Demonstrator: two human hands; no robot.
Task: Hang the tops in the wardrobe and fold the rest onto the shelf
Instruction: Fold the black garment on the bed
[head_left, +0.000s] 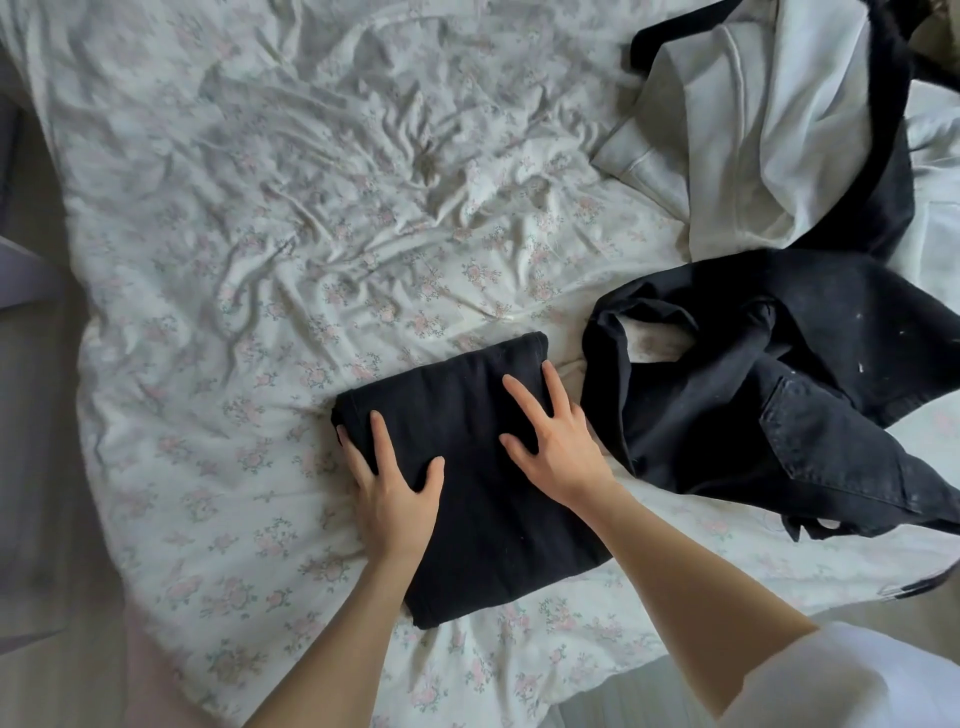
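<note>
Both the left hand (387, 486) and right hand (553, 449) press flat, fingers spread, on the folded black cotton garment (478, 499) beneath them, likely flattening its creases against the floral bed sheet (260, 260).

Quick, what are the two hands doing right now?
Left hand: open, fingers spread, pressing flat on the folded black garment.
Right hand: open, fingers spread, pressing on the same garment.

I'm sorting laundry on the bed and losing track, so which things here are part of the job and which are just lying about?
Part of the job:
folded black garment, under left hand and right hand
unfolded black jeans
white top

Just lying about:
floral bedsheet
</note>
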